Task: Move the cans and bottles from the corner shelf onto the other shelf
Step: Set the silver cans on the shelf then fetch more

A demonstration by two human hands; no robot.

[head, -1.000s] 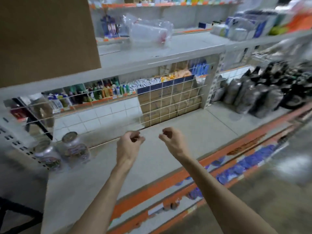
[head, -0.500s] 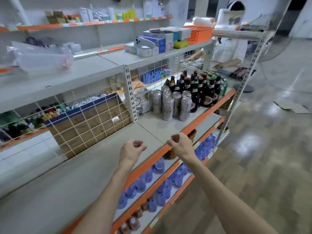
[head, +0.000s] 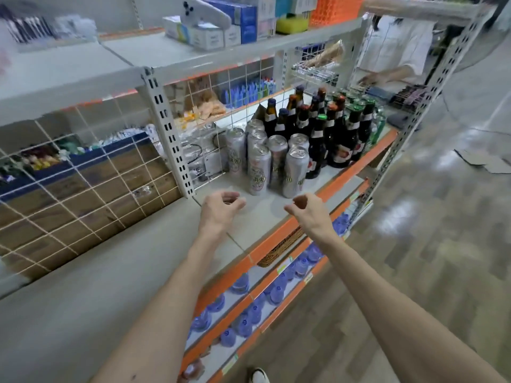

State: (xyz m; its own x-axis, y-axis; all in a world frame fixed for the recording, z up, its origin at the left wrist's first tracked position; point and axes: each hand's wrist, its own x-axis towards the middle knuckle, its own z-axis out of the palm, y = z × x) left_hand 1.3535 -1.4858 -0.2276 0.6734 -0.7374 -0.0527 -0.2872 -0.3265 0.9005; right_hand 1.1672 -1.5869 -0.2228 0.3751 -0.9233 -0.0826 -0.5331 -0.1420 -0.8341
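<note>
On the corner shelf [head: 265,217], right of the perforated upright [head: 168,134], silver cans [head: 265,158] stand upright in a tight cluster at the front left. Dark glass bottles [head: 326,128] are packed behind them and to their right, reaching the shelf's far end. Left hand [head: 221,210] hovers above the bare front of this shelf, just short of the nearest cans; its fingers curl loosely toward the thumb and hold nothing. Right hand [head: 308,212] hovers level with it by the orange front edge, likewise loosely curled and empty, near the front-right can but apart from it. Other shelf [head: 96,272], the grey board left of the upright, passes beneath the left forearm and is backed by a wire grid [head: 83,178]. Bluish water bottles [head: 243,323] and a wicker basket [head: 279,250] occupy the lower tiers.
</note>
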